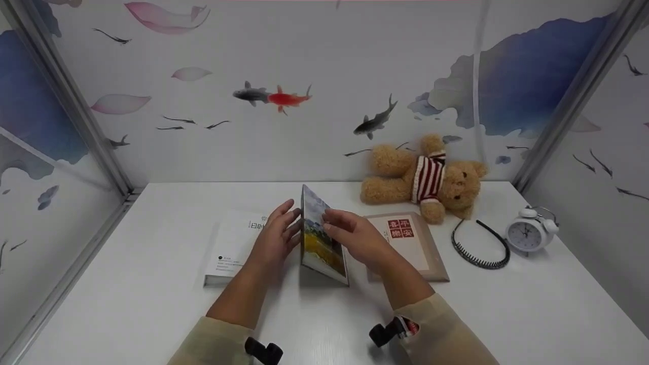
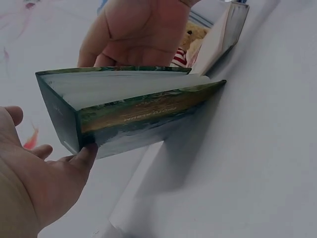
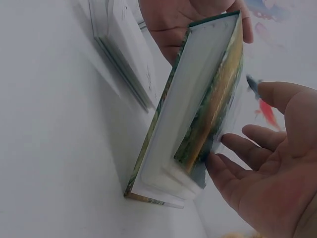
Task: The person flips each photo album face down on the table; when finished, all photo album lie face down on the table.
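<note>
A photo album [image 1: 320,235] with a painted landscape cover stands upright on the table, slightly fanned apart. My left hand [image 1: 277,234] is beside its left side with fingers extended. In the left wrist view, fingertips of that hand [image 2: 54,178] touch the lower spine of the album [image 2: 133,121]. My right hand [image 1: 357,235] lies against the cover from the right. The right wrist view shows the fingertips of this hand [image 3: 277,163] at the outer cover, its thumb held away, and clear sleeves between the covers of the album [image 3: 185,114].
A thick white book [image 1: 230,258] lies left of the album. To the right are a beige-bordered book [image 1: 431,253] with red characters, a black toothed headband [image 1: 481,264] and a white alarm clock [image 1: 527,234]. A teddy bear [image 1: 400,177] lies at the back against the printed wall.
</note>
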The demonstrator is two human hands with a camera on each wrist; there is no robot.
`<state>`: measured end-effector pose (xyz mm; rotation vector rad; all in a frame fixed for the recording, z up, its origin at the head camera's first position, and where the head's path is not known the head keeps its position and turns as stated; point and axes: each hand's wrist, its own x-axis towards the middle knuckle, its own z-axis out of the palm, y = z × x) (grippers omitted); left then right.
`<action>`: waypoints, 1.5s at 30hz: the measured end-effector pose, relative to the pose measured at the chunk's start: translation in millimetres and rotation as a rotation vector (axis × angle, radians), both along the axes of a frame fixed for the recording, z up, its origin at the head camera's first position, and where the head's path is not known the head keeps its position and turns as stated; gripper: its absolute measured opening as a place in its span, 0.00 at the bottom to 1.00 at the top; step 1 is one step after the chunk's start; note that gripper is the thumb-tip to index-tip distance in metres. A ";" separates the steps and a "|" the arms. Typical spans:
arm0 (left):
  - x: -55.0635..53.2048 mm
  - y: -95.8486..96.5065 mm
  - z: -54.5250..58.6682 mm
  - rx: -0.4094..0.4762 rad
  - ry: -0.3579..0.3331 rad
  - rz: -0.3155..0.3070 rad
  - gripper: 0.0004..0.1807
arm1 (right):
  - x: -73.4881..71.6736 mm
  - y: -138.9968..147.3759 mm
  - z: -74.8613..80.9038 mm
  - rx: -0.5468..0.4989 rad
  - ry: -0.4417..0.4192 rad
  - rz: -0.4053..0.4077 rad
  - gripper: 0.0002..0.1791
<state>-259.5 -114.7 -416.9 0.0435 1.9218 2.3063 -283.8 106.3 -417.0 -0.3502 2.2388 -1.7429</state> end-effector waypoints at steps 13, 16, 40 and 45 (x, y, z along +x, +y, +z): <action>7.6 5.2 16.4 0.063 0.075 -0.018 0.30 | 11.1 -3.3 17.7 -0.185 0.065 0.044 0.32; 7.9 6.7 17.6 0.069 0.075 -0.032 0.29 | 10.4 -2.1 19.1 -0.230 0.073 0.027 0.34; 1.3 8.2 -14.0 -0.006 -0.101 -0.160 0.35 | -0.1 21.1 29.8 -0.203 0.053 -0.090 0.36; 1.5 7.2 -18.1 -0.012 -0.112 -0.166 0.36 | -3.8 28.8 29.6 -0.178 0.048 -0.122 0.34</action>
